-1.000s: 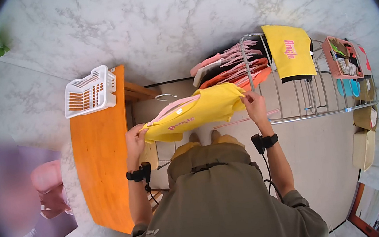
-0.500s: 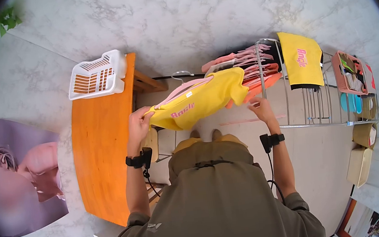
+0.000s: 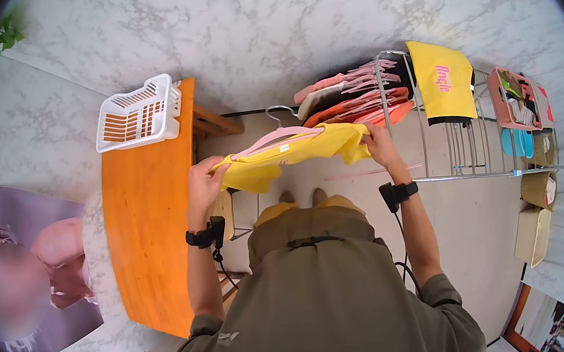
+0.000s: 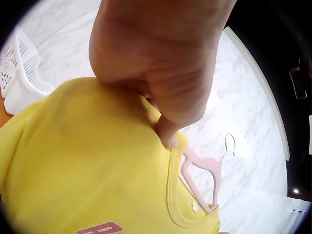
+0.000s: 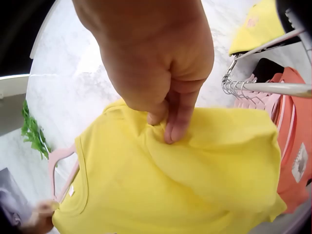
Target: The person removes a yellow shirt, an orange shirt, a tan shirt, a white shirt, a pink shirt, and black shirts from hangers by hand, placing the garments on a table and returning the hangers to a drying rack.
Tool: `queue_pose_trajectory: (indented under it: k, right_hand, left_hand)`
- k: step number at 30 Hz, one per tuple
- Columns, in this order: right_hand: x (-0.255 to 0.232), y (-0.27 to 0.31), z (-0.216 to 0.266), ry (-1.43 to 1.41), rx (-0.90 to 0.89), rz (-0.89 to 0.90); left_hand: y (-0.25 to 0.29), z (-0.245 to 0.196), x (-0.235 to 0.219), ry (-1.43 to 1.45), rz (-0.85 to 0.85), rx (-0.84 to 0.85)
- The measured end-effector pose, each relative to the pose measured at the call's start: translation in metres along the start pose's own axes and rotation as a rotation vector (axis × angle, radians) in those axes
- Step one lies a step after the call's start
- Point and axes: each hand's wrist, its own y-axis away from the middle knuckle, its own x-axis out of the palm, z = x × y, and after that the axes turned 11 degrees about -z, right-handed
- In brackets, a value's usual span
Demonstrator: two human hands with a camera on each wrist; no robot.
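Note:
A yellow T-shirt (image 3: 320, 144) with a pink print hangs on a pink clothes hanger (image 3: 265, 140) in front of the person, the hanger's metal hook pointing up and away. At the left shoulder, my left hand (image 3: 204, 183) pinches the shirt; in the left wrist view its thumb (image 4: 168, 139) presses close to the neckline. The right hand (image 3: 383, 149) pinches the cloth at the other shoulder, and the right wrist view shows its fingers (image 5: 181, 119) gathering a fold there. Most of the hanger's right arm is hidden under the cloth.
An orange wooden table (image 3: 150, 220) stands to the left, bearing a white plastic basket (image 3: 166, 123). To the right is a metal rack (image 3: 451, 176) with clothes on pink hangers (image 3: 365, 78), a folded yellow garment (image 3: 440, 79) and a pink basket (image 3: 496, 97) of small items.
The right hand let go of the shirt's right shoulder and now pinches it again. The shirt, tilted before, hangs more level, with its print turned mostly out of the head view. The left hand keeps its hold.

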Motion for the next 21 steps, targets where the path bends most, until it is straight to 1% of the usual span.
queue_pose_trajectory:
  k: [1,3,5,6,8,9,10,11,13,17,19,20,21]
  right_hand:
    - [0.0,0.002,-0.002,0.0,0.002,0.002]
    - [0.0,0.002,-0.002,0.146,-0.072,0.031]
    - [-0.006,0.001,0.002,0.142,-0.046,0.055]
    - [-0.008,0.001,0.004,0.138,-0.019,0.08]
    - [-0.021,-0.007,-0.01,0.163,-0.03,0.095]
    - [-0.025,-0.011,-0.01,0.19,-0.041,0.112]
    - [-0.031,-0.014,-0.007,0.212,-0.05,0.081]
    - [-0.031,-0.017,-0.007,0.213,-0.053,0.084]
    - [-0.03,-0.023,-0.009,0.239,-0.056,0.016]
    - [-0.024,-0.034,-0.008,0.302,-0.055,0.04]
    - [-0.02,-0.028,0.014,0.363,-0.043,0.009]
    - [-0.023,-0.027,0.028,0.363,-0.001,0.071]
    - [-0.024,-0.026,0.04,0.361,-0.012,0.082]
  left_hand:
    - [0.0,-0.001,0.0,-0.035,-0.011,0.042]
    - [0.001,0.006,0.004,-0.038,-0.036,0.066]
    - [0.0,0.012,0.005,-0.042,-0.063,0.092]
    - [0.0,0.014,0.003,-0.025,-0.036,0.086]
    - [-0.002,0.019,-0.001,-0.008,-0.011,0.079]
    - [-0.002,0.021,-0.004,0.06,0.014,0.062]
    - [-0.002,0.023,-0.006,0.13,0.036,0.046]
    - [-0.001,0.023,-0.007,0.131,0.033,0.044]
    - [0.0,0.016,-0.009,0.154,0.09,0.023]
    - [-0.002,0.012,-0.006,0.122,0.106,0.066]
    - [-0.003,0.017,-0.005,0.133,0.106,0.069]
    - [-0.004,0.018,-0.007,0.13,0.091,0.064]
    - [-0.005,0.016,-0.009,0.13,0.09,0.07]
